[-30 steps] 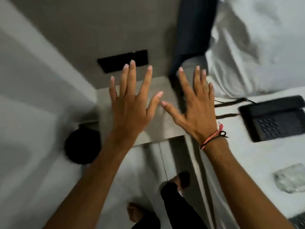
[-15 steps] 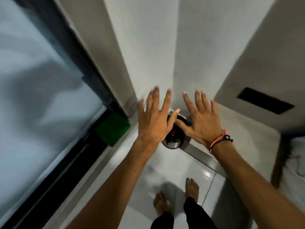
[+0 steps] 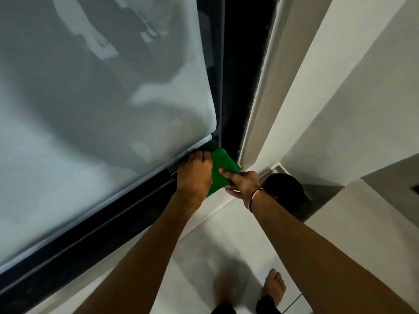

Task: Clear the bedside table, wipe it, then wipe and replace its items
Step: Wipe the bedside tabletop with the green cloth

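Observation:
A folded green cloth (image 3: 223,164) lies on the dark window sill (image 3: 113,227), in the corner where the frosted pane meets the white wall. My left hand (image 3: 195,175) curls over the cloth's left edge, fingers bent down on it. On the cloth's right side my right hand (image 3: 243,183), with a red and black wrist band, has its fingers on the cloth and pinches its lower corner. The bedside table and its items are out of view.
A round black bin (image 3: 284,189) stands on the floor just right of my right hand, against the wall. A large frosted window pane (image 3: 102,109) fills the left. Pale floor tiles (image 3: 215,245) and my bare feet (image 3: 274,284) lie below.
My view has swung left from the bedside table and bed to the window corner. Both hands, spread open and empty before, have reached down and closed on the green cloth.

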The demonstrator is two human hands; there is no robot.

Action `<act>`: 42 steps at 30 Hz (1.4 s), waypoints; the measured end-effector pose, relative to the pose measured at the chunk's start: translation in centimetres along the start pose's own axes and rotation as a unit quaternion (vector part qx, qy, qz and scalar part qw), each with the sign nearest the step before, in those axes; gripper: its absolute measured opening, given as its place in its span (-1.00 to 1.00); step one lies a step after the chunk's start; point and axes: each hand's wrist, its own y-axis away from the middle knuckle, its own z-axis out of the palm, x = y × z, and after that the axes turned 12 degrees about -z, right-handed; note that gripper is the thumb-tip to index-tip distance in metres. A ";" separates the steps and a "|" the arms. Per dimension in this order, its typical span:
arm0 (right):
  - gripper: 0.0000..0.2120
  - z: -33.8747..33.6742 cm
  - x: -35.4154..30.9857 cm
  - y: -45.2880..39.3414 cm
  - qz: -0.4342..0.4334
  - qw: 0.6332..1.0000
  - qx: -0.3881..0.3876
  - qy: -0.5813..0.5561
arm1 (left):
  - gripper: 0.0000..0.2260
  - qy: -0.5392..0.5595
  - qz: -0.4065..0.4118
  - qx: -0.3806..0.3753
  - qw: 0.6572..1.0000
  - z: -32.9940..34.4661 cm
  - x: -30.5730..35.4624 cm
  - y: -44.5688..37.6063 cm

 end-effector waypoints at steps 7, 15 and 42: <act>-0.72 -0.8 2.1 -0.1 -0.007 0.997 0.018 -0.081 | -0.66 0.037 -0.053 -0.109 0.992 0.1 2.2 -0.8; -0.83 -8.5 7.1 2.8 0.017 0.973 -0.005 -0.229 | -0.86 0.257 0.007 -0.333 0.907 1.7 5.7 1.6; -0.76 -52.2 32.9 8.7 0.007 0.848 0.447 -0.285 | -0.91 0.335 0.148 -0.432 0.824 26.3 45.2 22.0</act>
